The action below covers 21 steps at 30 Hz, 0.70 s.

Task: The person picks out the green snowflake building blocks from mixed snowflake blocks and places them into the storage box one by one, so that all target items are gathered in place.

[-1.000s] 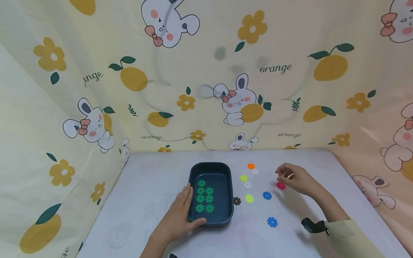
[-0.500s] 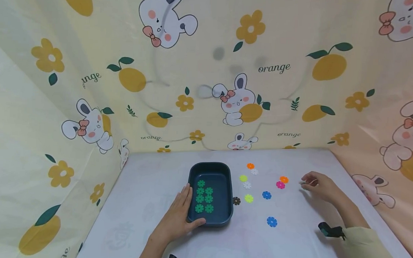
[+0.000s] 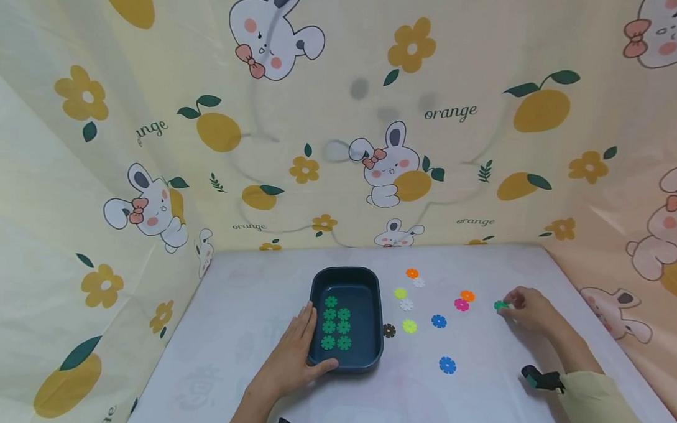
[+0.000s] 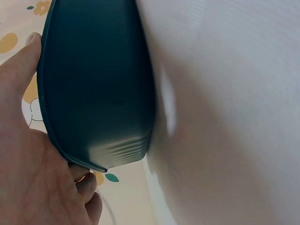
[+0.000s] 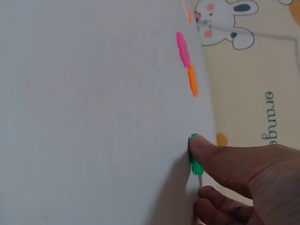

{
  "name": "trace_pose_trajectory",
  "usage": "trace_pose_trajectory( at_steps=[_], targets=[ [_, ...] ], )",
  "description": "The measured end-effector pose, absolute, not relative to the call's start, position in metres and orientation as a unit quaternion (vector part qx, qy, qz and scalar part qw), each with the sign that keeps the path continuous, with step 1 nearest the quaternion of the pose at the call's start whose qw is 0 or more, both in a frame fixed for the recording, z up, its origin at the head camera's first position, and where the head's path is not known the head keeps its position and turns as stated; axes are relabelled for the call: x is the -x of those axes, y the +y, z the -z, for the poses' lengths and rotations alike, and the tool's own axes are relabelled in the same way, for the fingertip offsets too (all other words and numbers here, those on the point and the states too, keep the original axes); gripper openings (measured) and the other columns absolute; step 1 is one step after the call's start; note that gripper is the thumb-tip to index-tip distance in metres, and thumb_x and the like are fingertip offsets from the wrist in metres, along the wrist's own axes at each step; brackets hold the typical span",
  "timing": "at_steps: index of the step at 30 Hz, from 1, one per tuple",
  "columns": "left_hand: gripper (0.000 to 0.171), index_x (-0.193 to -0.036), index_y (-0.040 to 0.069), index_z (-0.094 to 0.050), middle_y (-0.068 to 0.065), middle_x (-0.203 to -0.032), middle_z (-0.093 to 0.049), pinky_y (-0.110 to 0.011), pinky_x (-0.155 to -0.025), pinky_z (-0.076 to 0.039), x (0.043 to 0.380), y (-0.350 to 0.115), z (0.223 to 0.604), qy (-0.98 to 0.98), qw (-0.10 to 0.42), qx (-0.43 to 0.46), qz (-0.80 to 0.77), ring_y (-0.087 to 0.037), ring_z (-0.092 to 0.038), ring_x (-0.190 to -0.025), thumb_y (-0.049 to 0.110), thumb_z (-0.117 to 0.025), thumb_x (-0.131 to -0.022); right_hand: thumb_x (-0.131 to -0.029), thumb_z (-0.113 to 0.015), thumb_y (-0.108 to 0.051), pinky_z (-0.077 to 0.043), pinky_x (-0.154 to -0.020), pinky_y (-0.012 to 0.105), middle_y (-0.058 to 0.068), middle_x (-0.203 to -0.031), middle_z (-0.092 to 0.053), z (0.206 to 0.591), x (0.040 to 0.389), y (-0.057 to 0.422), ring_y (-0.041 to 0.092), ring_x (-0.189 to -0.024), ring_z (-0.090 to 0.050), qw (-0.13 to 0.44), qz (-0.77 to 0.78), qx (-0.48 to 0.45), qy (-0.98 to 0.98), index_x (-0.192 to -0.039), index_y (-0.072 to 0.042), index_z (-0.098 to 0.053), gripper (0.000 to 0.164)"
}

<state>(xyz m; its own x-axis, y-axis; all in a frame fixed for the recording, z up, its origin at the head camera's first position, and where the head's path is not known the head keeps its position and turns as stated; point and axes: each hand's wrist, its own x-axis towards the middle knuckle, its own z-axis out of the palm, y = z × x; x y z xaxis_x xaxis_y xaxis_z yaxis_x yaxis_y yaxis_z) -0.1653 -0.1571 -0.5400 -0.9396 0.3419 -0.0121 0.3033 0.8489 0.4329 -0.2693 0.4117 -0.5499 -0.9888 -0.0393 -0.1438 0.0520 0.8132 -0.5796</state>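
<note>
My left hand [image 3: 293, 353] rests against the dark blue tray [image 3: 381, 312], fingers straight along its left side and thumb on the near rim. In the left wrist view the hand [image 4: 40, 173] lies along the outside of the tray [image 4: 98, 79]. Several green snowflake discs [image 3: 329, 327] lie flat on the tray's floor in two columns. My right hand [image 3: 533, 311], at the right of the table, pinches one green snowflake disc [image 3: 500, 305] at its edge. In the right wrist view the thumb lies over this disc [image 5: 197, 161], close over the white surface.
Loose discs lie between tray and right hand: orange [image 3: 467, 295], pink [image 3: 461, 305], blue [image 3: 438, 321], blue [image 3: 447, 365], yellow [image 3: 410, 326], white [image 3: 406, 305] and others. A brown disc [image 3: 389, 331] sits at the tray's right wall. Printed cloth walls [image 3: 341, 143] enclose the table.
My right hand has moved right from above the pink and orange discs and come down; a green disc now shows at its fingertips. The left hand and tray stay put.
</note>
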Motion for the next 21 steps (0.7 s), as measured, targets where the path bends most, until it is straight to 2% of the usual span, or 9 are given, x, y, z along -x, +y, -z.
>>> trace_pose_trajectory(
  at_steps=[5,9,13,21],
  targets=[
    [0.119,-0.173,0.005,-0.011,-0.008,-0.182,-0.002,-0.051,-0.135,-0.016,0.165,-0.157,0.54,0.962,0.044,-0.166,-0.215,-0.025,-0.005,-0.168,0.076,-0.065,-0.094,-0.096,-0.08,-0.012,-0.057,-0.079,0.038,0.019,-0.102,-0.063,0.549,0.268,0.397,0.034,-0.095,-0.057,0.054,0.321,0.008,0.945,-0.115,0.005,-0.057,0.034],
    [0.119,-0.173,0.005,-0.01,-0.007,-0.182,-0.002,-0.051,-0.135,-0.016,0.164,-0.157,0.54,0.962,0.046,-0.164,-0.215,-0.025,-0.006,-0.168,0.075,-0.066,-0.094,-0.097,-0.076,-0.005,-0.058,-0.078,0.035,0.016,-0.1,-0.066,0.544,0.269,0.381,0.033,-0.094,-0.06,0.035,0.326,0.035,0.944,-0.113,0.004,-0.061,0.024],
    [0.12,-0.173,0.005,-0.01,-0.007,-0.182,-0.002,-0.051,-0.135,-0.016,0.165,-0.157,0.541,0.961,0.048,-0.165,-0.216,-0.025,-0.005,-0.168,0.076,-0.065,-0.094,-0.097,-0.077,-0.005,-0.057,-0.074,0.029,0.011,-0.099,-0.067,0.537,0.27,0.36,0.029,-0.093,-0.062,0.031,0.338,0.067,0.938,-0.11,0.0,-0.066,0.018],
    [0.12,-0.173,0.005,-0.009,-0.006,-0.182,0.0,-0.051,-0.135,-0.015,0.166,-0.159,0.543,0.962,0.042,-0.166,-0.214,-0.024,-0.005,-0.168,0.075,-0.066,-0.094,-0.096,-0.08,-0.006,-0.058,-0.073,0.028,0.007,-0.1,-0.069,0.52,0.276,0.306,0.025,-0.093,-0.064,0.036,0.37,0.128,0.919,-0.106,-0.007,-0.07,0.014]
  ],
)
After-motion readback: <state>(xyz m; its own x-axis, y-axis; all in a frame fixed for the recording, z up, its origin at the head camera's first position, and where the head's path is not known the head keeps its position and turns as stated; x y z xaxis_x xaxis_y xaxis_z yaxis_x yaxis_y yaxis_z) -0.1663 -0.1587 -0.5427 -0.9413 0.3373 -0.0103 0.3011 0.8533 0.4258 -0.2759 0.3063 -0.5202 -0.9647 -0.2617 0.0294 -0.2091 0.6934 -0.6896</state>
